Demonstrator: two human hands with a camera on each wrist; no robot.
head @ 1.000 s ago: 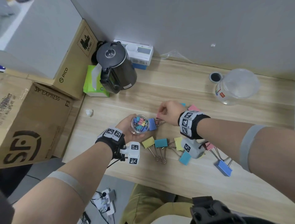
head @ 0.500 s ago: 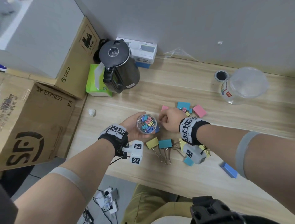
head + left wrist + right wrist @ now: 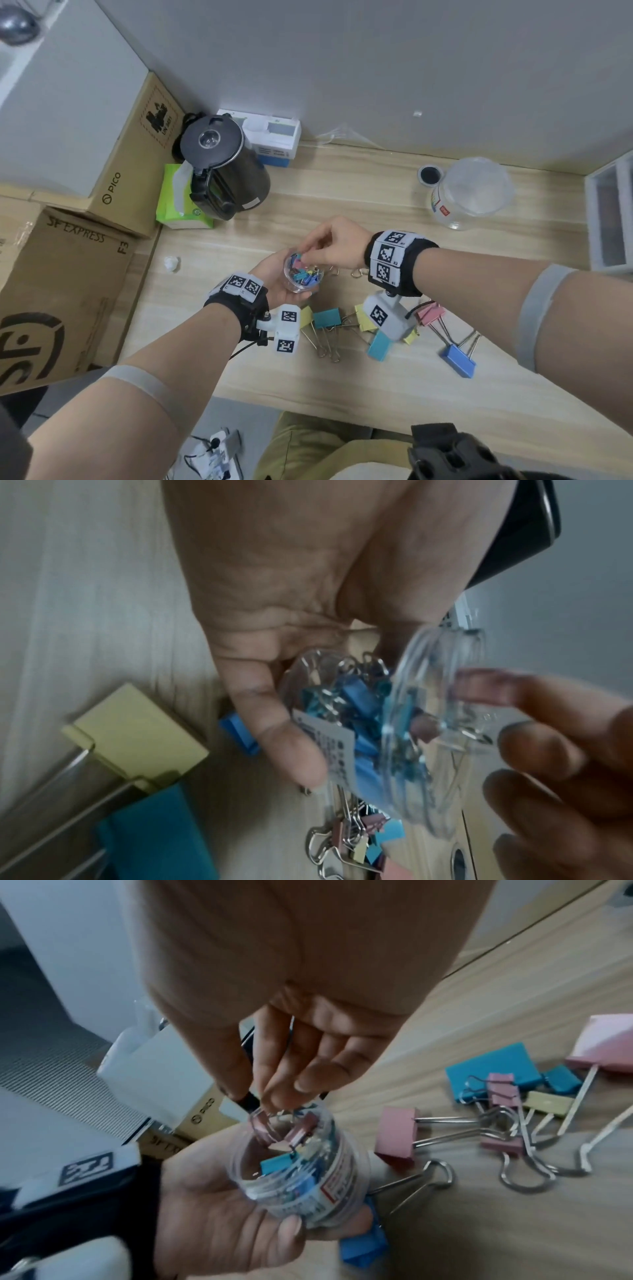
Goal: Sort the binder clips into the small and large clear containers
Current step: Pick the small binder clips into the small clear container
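My left hand [image 3: 270, 272] [image 3: 219, 1218] grips the small clear container [image 3: 301, 279] [image 3: 301, 1172] [image 3: 394, 737], which holds several small coloured clips. My right hand [image 3: 329, 240] [image 3: 291, 1056] hovers over its mouth. The fingertips are bunched at the rim and pinch the wire of a small pink clip [image 3: 301, 1131] [image 3: 298, 263] that hangs just inside. Large clips lie on the table: teal [image 3: 327, 317], light blue [image 3: 378, 346], pink [image 3: 430, 313] and blue [image 3: 459, 359]. The large clear container [image 3: 472, 195] stands at the back right.
A black kettle [image 3: 226, 168], a green tissue pack [image 3: 178, 202] and a white box [image 3: 270, 140] stand at the back left. Cardboard boxes [image 3: 61, 291] sit left of the table. A white drawer unit [image 3: 609, 219] is at the right edge. More clips [image 3: 496, 1096] lie beyond the container.
My right hand rose from the clip pile on the table to the container's mouth, carrying a small pink clip. My left hand kept hold of the container.
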